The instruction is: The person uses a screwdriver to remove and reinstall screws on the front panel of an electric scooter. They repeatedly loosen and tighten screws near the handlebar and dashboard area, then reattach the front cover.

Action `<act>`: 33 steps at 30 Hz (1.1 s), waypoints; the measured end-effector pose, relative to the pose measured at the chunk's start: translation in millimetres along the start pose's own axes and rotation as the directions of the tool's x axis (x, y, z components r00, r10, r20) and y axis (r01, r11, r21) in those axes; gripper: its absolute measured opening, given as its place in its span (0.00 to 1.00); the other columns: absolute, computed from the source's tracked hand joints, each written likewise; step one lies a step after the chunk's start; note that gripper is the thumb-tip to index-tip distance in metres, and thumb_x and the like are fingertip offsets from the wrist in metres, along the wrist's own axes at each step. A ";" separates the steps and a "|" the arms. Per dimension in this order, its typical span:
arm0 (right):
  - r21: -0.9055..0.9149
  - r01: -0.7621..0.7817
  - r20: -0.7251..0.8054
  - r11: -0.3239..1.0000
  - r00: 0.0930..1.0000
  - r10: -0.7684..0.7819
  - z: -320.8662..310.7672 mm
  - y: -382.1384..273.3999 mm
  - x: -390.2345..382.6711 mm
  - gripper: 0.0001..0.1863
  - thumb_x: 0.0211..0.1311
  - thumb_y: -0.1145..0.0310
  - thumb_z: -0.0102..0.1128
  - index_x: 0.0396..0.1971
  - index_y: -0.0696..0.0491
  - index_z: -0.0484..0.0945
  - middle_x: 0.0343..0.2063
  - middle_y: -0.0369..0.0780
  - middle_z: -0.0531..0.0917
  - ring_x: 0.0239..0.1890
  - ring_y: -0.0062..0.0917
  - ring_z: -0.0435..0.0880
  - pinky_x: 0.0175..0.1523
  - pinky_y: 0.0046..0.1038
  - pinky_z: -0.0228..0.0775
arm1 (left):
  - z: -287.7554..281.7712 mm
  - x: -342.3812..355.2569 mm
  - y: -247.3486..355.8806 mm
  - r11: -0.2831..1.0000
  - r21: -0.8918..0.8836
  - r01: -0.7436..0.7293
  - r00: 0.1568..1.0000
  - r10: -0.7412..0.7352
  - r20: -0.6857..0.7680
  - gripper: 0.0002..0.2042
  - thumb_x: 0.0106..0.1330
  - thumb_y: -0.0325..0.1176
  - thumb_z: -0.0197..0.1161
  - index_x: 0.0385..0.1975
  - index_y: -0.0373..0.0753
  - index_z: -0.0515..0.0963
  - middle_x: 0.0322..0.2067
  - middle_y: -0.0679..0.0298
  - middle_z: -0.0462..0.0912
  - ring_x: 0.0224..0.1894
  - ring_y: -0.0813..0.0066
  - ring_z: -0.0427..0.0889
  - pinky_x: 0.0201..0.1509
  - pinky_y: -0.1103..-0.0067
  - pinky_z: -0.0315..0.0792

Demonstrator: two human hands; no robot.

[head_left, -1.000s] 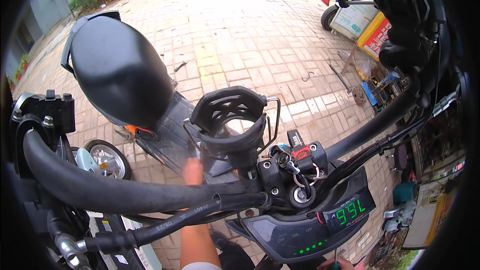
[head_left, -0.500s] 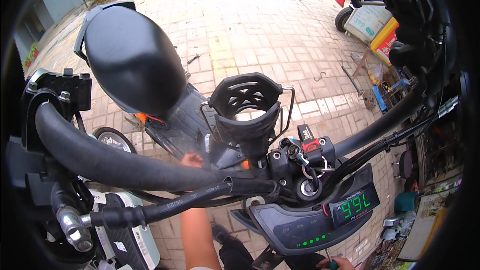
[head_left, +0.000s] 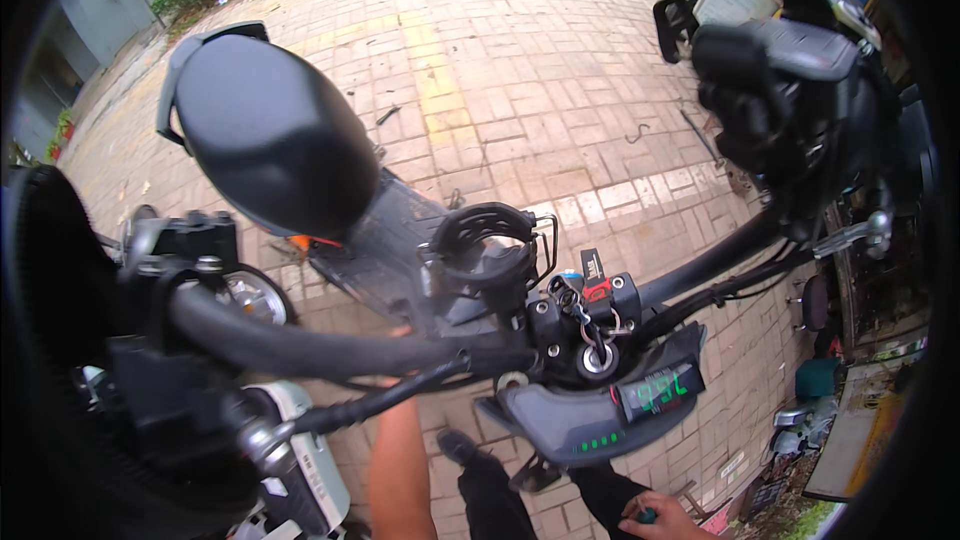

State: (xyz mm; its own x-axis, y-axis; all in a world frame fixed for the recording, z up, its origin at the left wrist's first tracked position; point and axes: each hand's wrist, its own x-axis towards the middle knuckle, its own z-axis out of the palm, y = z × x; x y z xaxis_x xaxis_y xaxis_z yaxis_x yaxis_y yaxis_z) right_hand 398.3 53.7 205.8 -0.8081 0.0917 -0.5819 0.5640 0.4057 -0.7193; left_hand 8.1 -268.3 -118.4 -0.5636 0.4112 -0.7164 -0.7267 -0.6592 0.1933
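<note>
1. Head view: our right hand (head_left: 672,520) is closed round a teal-handled tool (head_left: 648,516) at the lower edge of the picture, just below the instrument cluster (head_left: 560,420).
2. Our left hand (head_left: 400,331) is mostly hidden behind the left handlebar tube (head_left: 300,338); we cannot tell whether its fingers are together or apart, or if they hold anything.
3. Half a second ago our left fist showed above that tube; now only a sliver of skin does. Our right hand shows more fully, farther from the bottom edge.
4. The cluster sits higher in our view than before, and its green digits look blurred.
5. The tube and cluster edge lie between our two hands. Our trouser leg (head_left: 497,502) and dark shoe (head_left: 457,445) show between our forearms.
6. The cup holder (head_left: 500,278) and keys (head_left: 580,315) stand beyond the cluster.
7. Farther out, brick paving (head_left: 560,110) spreads between the scooter seat (head_left: 275,130) and the right handlebar (head_left: 710,258).
</note>
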 end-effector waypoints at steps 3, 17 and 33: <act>0.070 0.200 0.003 0.977 0.980 -0.200 9.9 -28.3 11.4 0.14 0.49 0.70 0.73 0.17 0.57 0.73 0.28 0.40 0.80 0.29 0.25 0.81 0.35 0.25 0.72 | 19.7 -150.0 -101.5 0.956 -0.277 -0.097 0.965 0.158 0.209 0.11 0.56 0.36 0.54 0.27 0.33 0.75 0.27 0.55 0.79 0.37 0.58 0.78 0.52 0.64 0.73; -0.017 0.688 -0.012 0.725 0.725 -0.688 -49.2 -179.2 -64.9 0.15 0.51 0.66 0.67 0.41 0.48 0.82 0.31 0.37 0.79 0.32 0.35 0.82 0.35 0.31 0.75 | 301.7 -485.2 -251.2 0.893 -0.361 -0.269 0.921 0.348 0.177 0.13 0.67 0.34 0.46 0.33 0.33 0.76 0.58 0.53 0.71 0.67 0.57 0.60 0.73 0.61 0.50; -0.149 0.783 -0.021 0.604 0.608 -0.794 -161.9 -127.7 -93.1 0.08 0.49 0.67 0.65 0.30 0.52 0.79 0.28 0.40 0.79 0.29 0.38 0.81 0.33 0.37 0.74 | 380.3 -473.3 -328.2 0.989 -0.104 -0.108 0.939 0.136 0.316 0.16 0.71 0.34 0.41 0.45 0.30 0.73 0.53 0.53 0.74 0.58 0.62 0.71 0.66 0.69 0.62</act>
State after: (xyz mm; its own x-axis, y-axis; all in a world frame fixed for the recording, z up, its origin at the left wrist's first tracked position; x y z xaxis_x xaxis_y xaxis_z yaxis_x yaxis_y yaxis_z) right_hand 374.0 140.6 413.2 -0.9425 -0.2473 0.2249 -0.3175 0.4522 -0.8335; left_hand 364.0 -7.2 412.1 -0.7523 0.4953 -0.4345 -0.6165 -0.7617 0.1991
